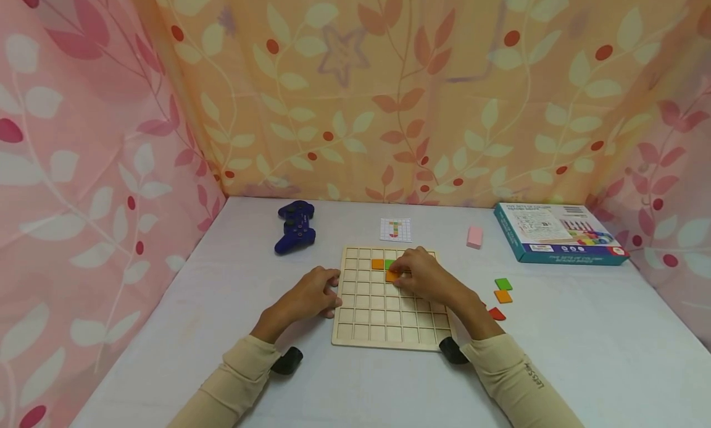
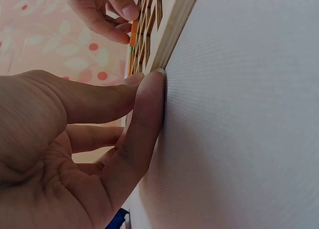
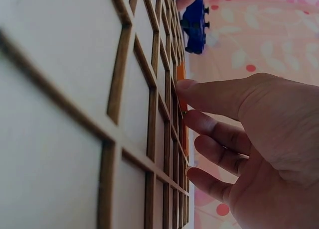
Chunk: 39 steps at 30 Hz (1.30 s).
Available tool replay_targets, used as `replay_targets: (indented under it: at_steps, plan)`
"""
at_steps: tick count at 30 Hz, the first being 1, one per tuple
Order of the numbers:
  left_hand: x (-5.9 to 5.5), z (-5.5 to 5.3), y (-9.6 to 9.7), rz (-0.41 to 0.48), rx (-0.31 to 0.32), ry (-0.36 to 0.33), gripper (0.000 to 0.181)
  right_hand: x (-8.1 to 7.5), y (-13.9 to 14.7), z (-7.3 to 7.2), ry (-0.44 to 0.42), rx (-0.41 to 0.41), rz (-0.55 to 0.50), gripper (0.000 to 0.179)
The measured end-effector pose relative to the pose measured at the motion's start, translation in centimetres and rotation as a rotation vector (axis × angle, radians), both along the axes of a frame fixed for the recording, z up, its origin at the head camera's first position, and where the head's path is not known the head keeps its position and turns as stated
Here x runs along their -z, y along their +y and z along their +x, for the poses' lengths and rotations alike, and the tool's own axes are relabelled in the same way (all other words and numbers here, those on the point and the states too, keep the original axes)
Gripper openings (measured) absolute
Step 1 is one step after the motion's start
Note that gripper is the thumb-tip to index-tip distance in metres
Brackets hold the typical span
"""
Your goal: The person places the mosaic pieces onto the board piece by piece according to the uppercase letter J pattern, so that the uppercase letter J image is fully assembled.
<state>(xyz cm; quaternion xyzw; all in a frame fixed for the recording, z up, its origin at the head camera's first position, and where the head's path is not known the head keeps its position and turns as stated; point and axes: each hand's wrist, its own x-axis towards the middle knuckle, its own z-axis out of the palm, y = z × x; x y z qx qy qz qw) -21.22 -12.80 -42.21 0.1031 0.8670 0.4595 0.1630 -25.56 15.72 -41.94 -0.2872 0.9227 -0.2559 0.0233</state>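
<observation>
A wooden grid board [image 1: 366,335] lies flat on the table. My left hand [image 1: 307,294] holds its left edge, thumb and fingertips against the rim; in the left wrist view these fingertips meet the board's side [image 2: 172,32]. Over the board's upper middle, my right hand [image 1: 426,275] has thumb and fingertips on an orange square tile [image 1: 391,276]. Just above that tile, a green tile [image 1: 389,264] is partly covered by the fingers. Left of the green one sits another orange tile [image 1: 378,264]. In the right wrist view the thumb touches an orange tile [image 3: 181,72].
Behind the board lies a small pattern card [image 1: 396,230]. A blue game controller [image 1: 296,227] is at back left. To the right are a pink block [image 1: 474,237], a game box [image 1: 561,233], and loose green [image 1: 503,284], orange [image 1: 503,296] and red [image 1: 497,314] pieces.
</observation>
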Motion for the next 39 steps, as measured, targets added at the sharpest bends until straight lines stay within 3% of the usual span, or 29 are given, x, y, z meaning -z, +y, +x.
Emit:
replay_targets:
  at_steps: [7, 18, 25, 33, 39]
  plan:
    - [0.0, 0.0, 0.0, 0.016, 0.005, -0.007, 0.059, 0.0, -0.1, -0.1, 0.008, 0.008, 0.0, 0.021]
    - [0.0, 0.0, 0.2, 0.012, -0.003, -0.012, 0.06, -0.3, 1.7, -0.4, -0.07, 0.017, -0.038, 0.026]
    - [-0.2, 0.2, 0.2, 0.007, -0.01, -0.005, 0.059, -1.8, 4.6, -0.5, -0.165, 0.096, -0.057, 0.031]
    - [-0.3, 0.3, 0.2, 0.0, -0.005, -0.001, 0.059, -2.3, 9.4, -0.4, -0.174, 0.154, -0.074, 0.033]
    - [-0.2, 0.3, 0.1, -0.006, -0.003, 0.003, 0.059, -2.5, 12.5, -0.5, -0.237, 0.209, -0.066, 0.038]
